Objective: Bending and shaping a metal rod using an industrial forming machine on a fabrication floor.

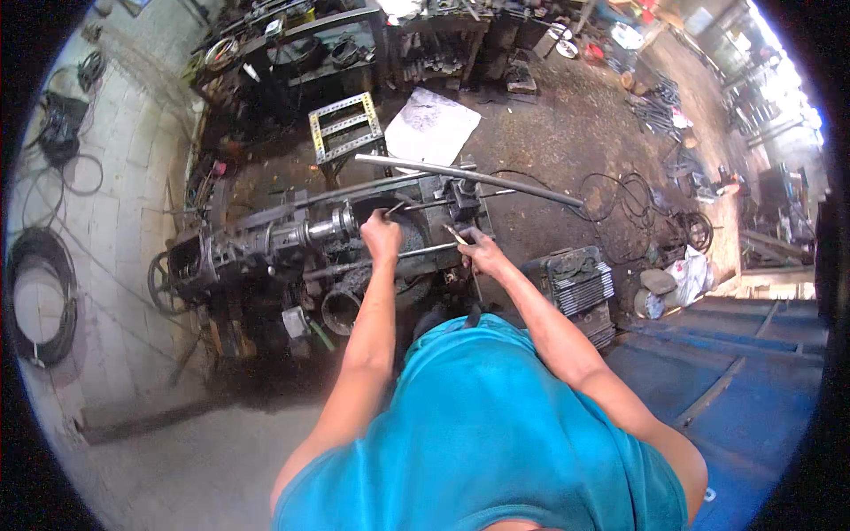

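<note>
A greasy metal lathe [266, 237] stretches across in front of me, with its round shiny spindle part [332, 226] left of my hands. My left hand [382, 239] is closed over the machine, beside that spindle part. A short dark rod [395, 209] pokes out of its fist. Farther right, my right hand [484, 254] pinches a slim tool with a pale body and dark tip [456, 234]; its exact kind is too small to make out. Beyond both hands sits the dark tool post block [460, 196]. A long grey metal bar [496, 182] lies slantwise past it.
Behind the machine are a perforated metal stand [345, 126] and a white sheet [432, 126] on the floor. Black cable loops [611, 199] lie to the right, near a ribbed metal motor housing [575, 281]. A dark workbench [301, 44] stands farther back. Coiled hose [40, 296] hangs on the left wall.
</note>
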`<state>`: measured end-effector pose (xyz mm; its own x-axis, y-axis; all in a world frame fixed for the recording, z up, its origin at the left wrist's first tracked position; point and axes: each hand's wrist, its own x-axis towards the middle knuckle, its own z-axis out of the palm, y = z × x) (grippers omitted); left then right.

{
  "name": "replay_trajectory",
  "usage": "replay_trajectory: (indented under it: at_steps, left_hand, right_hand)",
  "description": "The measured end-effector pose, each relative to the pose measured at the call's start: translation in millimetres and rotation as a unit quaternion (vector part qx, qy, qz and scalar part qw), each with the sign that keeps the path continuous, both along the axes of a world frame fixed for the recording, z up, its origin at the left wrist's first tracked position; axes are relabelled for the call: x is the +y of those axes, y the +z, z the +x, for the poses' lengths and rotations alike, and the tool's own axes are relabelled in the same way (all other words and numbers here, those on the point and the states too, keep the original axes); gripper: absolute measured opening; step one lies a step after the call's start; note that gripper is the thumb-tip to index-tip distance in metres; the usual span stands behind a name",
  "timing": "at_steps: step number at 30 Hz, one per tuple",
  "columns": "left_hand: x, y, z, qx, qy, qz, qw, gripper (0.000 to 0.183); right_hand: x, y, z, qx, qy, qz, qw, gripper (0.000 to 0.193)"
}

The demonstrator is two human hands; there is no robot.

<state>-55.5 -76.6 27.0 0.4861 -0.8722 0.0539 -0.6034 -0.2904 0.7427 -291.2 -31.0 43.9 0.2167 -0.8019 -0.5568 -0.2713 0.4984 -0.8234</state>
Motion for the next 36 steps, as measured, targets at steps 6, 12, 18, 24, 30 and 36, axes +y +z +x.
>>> replay_trajectory:
  at_steps: [6, 12, 18, 24, 30, 36]
  left_hand:
    - [116, -14, 31, 0.056, 0.099, 0.015, 0.993, 0.023]
    - [209, -49, 29, 0.058, 0.212, 0.133, 0.966, 0.024]
    - [190, -87, 11, 0.228, 0.272, 0.082, 0.931, 0.031]
    - [208, -89, -20, 0.302, 0.215, 0.057, 0.927, 0.034]
    - [271, -58, -30, 0.381, 0.209, 0.105, 0.894, 0.028]
    - [307, -59, -20, 0.4, 0.257, 0.141, 0.868, 0.023]
  right_hand:
    - [29, -37, -12, 0.045, 0.112, 0.046, 0.992, 0.022]
    - [46, -79, -21, 0.051, 0.188, 0.082, 0.977, 0.023]
    - [57, -105, -26, 0.118, 0.073, 0.001, 0.99, 0.029]
    - [49, -129, 6, 0.169, 0.015, -0.085, 0.982, 0.037]
    - [49, -143, 40, 0.25, -0.045, -0.115, 0.96, 0.044]
    - [73, -166, 33, 0.276, -0.085, -0.121, 0.95, 0.027]
